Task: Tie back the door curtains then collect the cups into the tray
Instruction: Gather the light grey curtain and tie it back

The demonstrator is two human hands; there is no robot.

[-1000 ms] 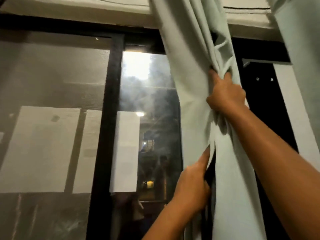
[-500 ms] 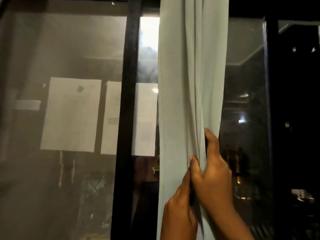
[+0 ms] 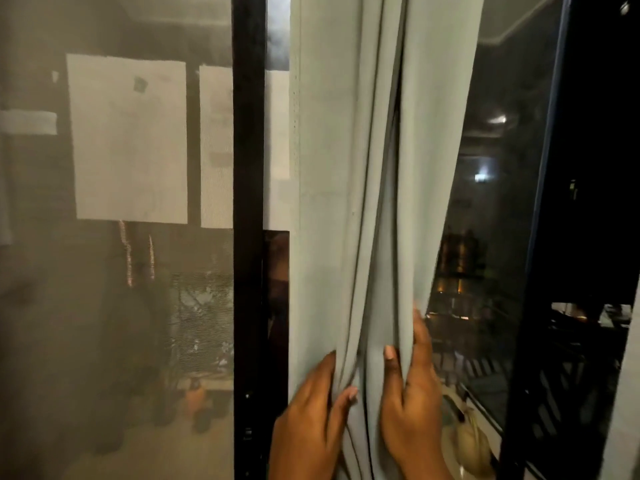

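**Both hands bunching up the door curtain**

So the pale grey-green curtain (image 3: 349,168) hangs down the middle of the frame, gathered into long vertical folds, in front of a glass door with a black frame post (image 3: 247,202) just to its left. Down at the bottom centre, both hands are on the fabric. The left hand (image 3: 311,417) is curled around the left-side folds, fingers wrapped behind and thumb pinching a fold from the front. The right hand (image 3: 412,403) is closed on the right-side folds, thumb on the front of the cloth and fingers reaching up along the curtain's right edge. The two hands sit close beside each other with a strip of cloth between them. Left half of the frame is a mesh screen (image 3: 114,306) with pale sheets of paper (image 3: 128,140) showing through it. Right side is dark glass with night lights outside
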